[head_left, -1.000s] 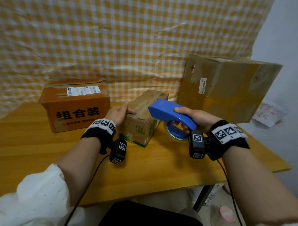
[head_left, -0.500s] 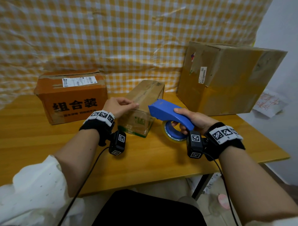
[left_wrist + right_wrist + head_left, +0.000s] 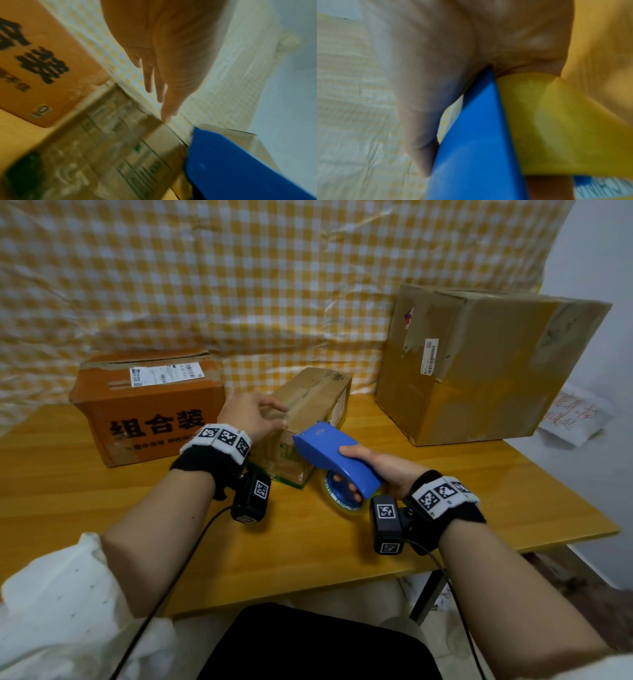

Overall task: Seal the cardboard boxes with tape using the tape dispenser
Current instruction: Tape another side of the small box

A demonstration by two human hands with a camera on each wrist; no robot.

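Since the earlier frames the left hand [image 3: 251, 416] has lifted off the near top corner of the small box [image 3: 310, 402] and now sits at that corner with fingers nearly straight; the left wrist view [image 3: 164, 56] shows them extended, the longest fingertip at the box's top edge, though blur hides whether it touches. The tape dispenser [image 3: 334, 455] has edged closer to the box, its nose now just beside the near end face.

The right hand [image 3: 383, 470] has its grip closed round the blue dispenser: thumb on top of the body, fingers curled through the core of the tape roll [image 3: 342, 498] underneath. The right wrist view [image 3: 476, 142] shows the blue body against the palm with yellowish tape [image 3: 556, 121] beside it. The dispenser's long axis runs from about 4 o'clock at the hand to 10 o'clock at the nose, pointing at the small box, with the roll low over the bench [image 3: 308, 549].

The small box lies at centre, its long axis running from 7 o'clock near the hands to 1 o'clock toward the checked backdrop [image 3: 239, 285]. At its 9 o'clock, just beside it, stands the orange box [image 3: 147, 419] with black printed characters and a white label. At 2 o'clock, well apart, stands the large box [image 3: 479, 371], near the bench's right edge.
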